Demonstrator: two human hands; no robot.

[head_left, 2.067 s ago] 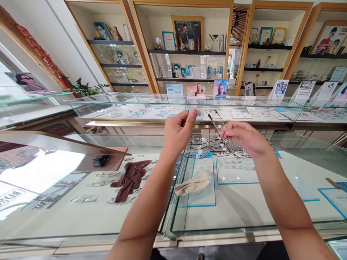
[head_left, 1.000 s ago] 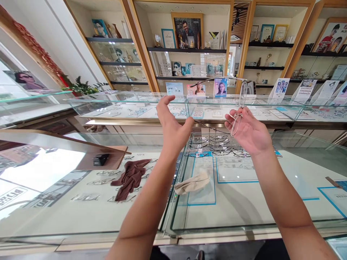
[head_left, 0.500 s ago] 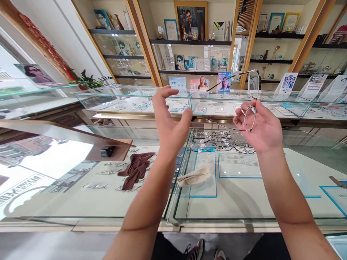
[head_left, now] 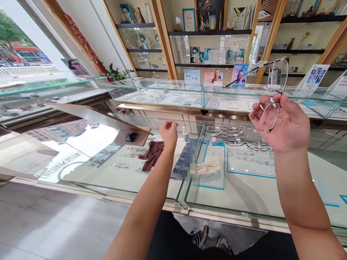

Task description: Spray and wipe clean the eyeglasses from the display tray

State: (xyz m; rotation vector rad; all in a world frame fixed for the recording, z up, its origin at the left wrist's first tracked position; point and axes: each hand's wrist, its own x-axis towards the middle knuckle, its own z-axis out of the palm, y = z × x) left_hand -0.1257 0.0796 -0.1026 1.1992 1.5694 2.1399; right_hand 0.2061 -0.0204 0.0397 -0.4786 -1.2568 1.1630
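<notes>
My right hand (head_left: 291,126) holds up a pair of thin-rimmed eyeglasses (head_left: 269,117) by the middle, thumb and fingers pinched near the bridge. One lens stands above the fingers, the other hangs before the palm, and a dark temple arm stretches left. My left hand (head_left: 169,133) is over the glass counter, fingers curled in, with nothing visible in them. Just right of it stands a small white spray bottle (head_left: 185,135). A crumpled brown cloth (head_left: 153,154) lies below and left of that hand. A beige cloth (head_left: 208,167) rests on the counter between my arms.
Rows of eyeglasses (head_left: 235,135) lie in the glass display counter (head_left: 244,213). A mirror-like panel in a wooden frame (head_left: 135,131) leans at left. Behind is another glass case (head_left: 162,86) with standing cards (head_left: 214,76), then wall shelves (head_left: 211,32).
My left hand has moved lower, its spread fingers now curled, and the spray bottle has come into view. The right hand still holds the glasses, appearing farther right as the view turned left.
</notes>
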